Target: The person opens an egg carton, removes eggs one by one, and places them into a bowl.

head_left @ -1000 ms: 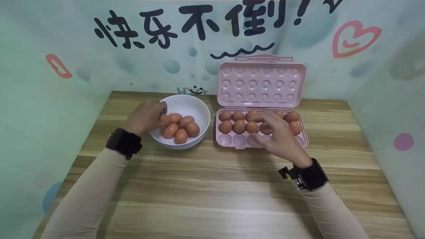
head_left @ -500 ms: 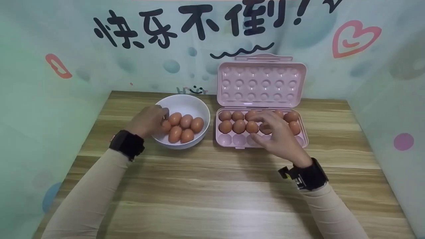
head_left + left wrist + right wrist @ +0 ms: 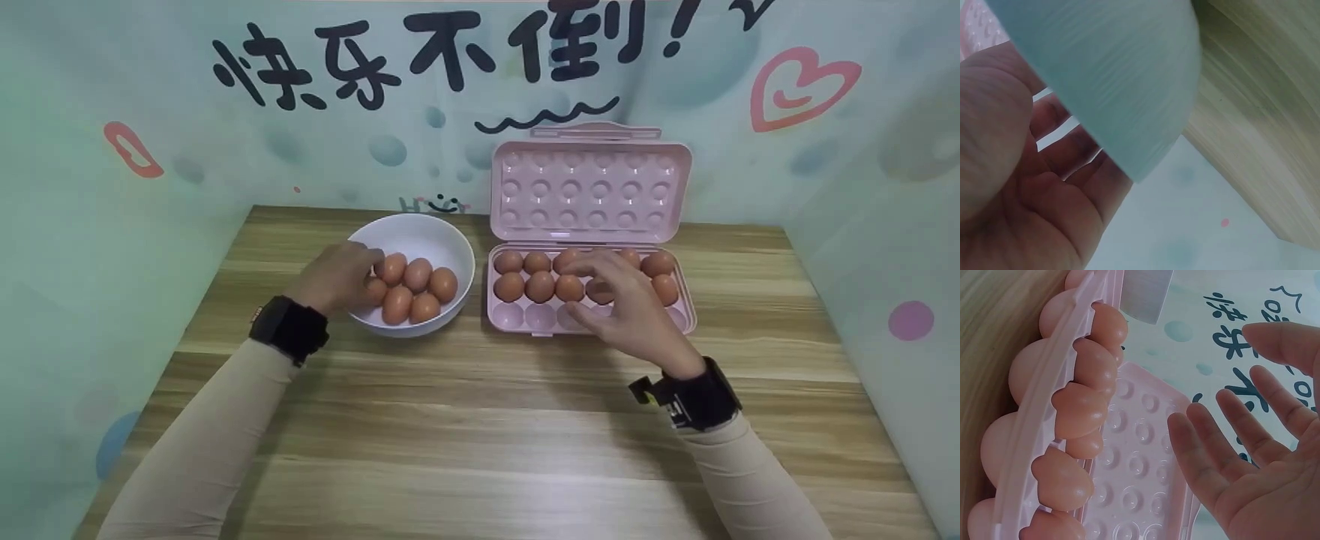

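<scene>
My left hand [image 3: 337,276] reaches over the left rim of a white bowl [image 3: 457,240] that holds several brown eggs [image 3: 417,275]. Beside its fingers lies a partly covered egg [image 3: 376,291]. In the left wrist view the bowl's outer wall [image 3: 1129,84] hides the fingertips, so I cannot tell whether they grip that egg. Over a pink egg box [image 3: 510,316] hovers my right hand [image 3: 637,307], fingers spread and holding nothing, as the right wrist view confirms. Brown eggs [image 3: 540,286] fill much of the box's two back rows; several front cups show bare.
The box's dimpled lid [image 3: 592,184] stands raised against the printed backdrop [image 3: 315,157]. Bowl and box sit side by side at the back of the wooden table [image 3: 450,427]. Backdrop sheets also rise along both sides.
My left hand has shifted slightly right and down at the bowl, and the eggs there have rolled into a new arrangement. The right hand and egg box have stayed put.
</scene>
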Demonstrator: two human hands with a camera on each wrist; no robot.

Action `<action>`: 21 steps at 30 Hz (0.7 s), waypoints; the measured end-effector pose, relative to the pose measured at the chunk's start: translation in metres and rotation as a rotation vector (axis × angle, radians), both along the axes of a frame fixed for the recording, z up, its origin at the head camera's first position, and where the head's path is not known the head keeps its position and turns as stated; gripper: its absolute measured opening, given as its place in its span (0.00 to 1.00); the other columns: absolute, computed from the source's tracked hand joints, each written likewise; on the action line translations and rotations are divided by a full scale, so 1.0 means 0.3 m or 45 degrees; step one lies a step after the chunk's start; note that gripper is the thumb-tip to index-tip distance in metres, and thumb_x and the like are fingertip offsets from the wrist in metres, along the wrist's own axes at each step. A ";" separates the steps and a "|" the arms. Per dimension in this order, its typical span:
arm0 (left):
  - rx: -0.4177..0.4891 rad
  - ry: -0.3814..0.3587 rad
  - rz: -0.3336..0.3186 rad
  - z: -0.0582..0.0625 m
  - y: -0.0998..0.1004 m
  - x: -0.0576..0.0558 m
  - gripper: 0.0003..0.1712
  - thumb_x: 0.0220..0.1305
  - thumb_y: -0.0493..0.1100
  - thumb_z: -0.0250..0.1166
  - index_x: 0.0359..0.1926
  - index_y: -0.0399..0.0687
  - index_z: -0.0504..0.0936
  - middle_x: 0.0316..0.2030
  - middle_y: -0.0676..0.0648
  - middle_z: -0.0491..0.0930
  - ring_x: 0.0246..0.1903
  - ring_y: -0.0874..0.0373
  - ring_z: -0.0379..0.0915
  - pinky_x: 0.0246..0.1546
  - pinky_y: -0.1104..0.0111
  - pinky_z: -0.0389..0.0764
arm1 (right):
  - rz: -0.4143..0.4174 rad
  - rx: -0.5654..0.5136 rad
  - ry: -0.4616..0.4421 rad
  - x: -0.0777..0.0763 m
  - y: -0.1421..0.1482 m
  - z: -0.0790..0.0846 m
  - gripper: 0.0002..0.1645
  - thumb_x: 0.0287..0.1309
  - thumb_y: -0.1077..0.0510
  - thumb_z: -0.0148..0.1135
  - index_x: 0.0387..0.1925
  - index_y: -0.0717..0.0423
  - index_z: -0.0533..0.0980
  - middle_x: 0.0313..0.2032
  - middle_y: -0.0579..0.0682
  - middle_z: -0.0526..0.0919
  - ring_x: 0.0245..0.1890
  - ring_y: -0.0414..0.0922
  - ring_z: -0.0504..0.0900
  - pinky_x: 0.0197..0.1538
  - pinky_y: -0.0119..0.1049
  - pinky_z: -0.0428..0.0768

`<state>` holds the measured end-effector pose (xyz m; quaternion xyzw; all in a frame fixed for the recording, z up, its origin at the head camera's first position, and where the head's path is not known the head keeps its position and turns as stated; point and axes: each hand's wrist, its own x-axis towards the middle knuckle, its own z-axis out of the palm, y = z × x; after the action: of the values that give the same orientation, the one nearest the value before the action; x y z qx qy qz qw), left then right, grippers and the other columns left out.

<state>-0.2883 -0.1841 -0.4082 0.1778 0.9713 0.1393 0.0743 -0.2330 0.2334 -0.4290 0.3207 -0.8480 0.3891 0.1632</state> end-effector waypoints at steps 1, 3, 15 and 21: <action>0.007 -0.010 0.005 0.006 0.001 0.004 0.15 0.58 0.31 0.71 0.48 0.37 0.83 0.43 0.38 0.80 0.45 0.42 0.73 0.51 0.50 0.78 | 0.002 0.000 0.001 0.000 -0.001 0.000 0.27 0.55 0.65 0.80 0.57 0.55 0.82 0.59 0.52 0.84 0.64 0.43 0.78 0.62 0.37 0.79; 0.029 -0.018 0.014 0.015 0.003 0.012 0.16 0.59 0.31 0.71 0.49 0.37 0.83 0.45 0.37 0.80 0.46 0.42 0.72 0.52 0.50 0.78 | 0.005 0.003 0.002 0.001 -0.002 0.000 0.27 0.55 0.65 0.80 0.57 0.56 0.82 0.59 0.51 0.84 0.64 0.44 0.78 0.63 0.39 0.78; 0.330 0.187 -0.114 0.055 0.115 0.081 0.15 0.64 0.39 0.74 0.50 0.42 0.84 0.40 0.43 0.79 0.42 0.46 0.74 0.45 0.58 0.77 | 0.009 0.129 0.009 -0.007 -0.035 0.002 0.27 0.55 0.65 0.77 0.57 0.52 0.82 0.59 0.49 0.82 0.64 0.47 0.76 0.63 0.44 0.79; 0.434 0.307 -0.137 0.048 0.179 0.117 0.20 0.63 0.41 0.75 0.55 0.43 0.84 0.47 0.43 0.82 0.45 0.47 0.77 0.48 0.56 0.78 | 0.085 0.255 0.057 -0.042 -0.079 0.029 0.31 0.54 0.65 0.75 0.61 0.52 0.81 0.60 0.51 0.82 0.64 0.50 0.77 0.69 0.47 0.72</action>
<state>-0.2532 -0.1305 -0.3938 0.2548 0.9247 0.2751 -0.0662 -0.2456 0.2098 -0.4204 0.3720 -0.8677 0.3002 0.1362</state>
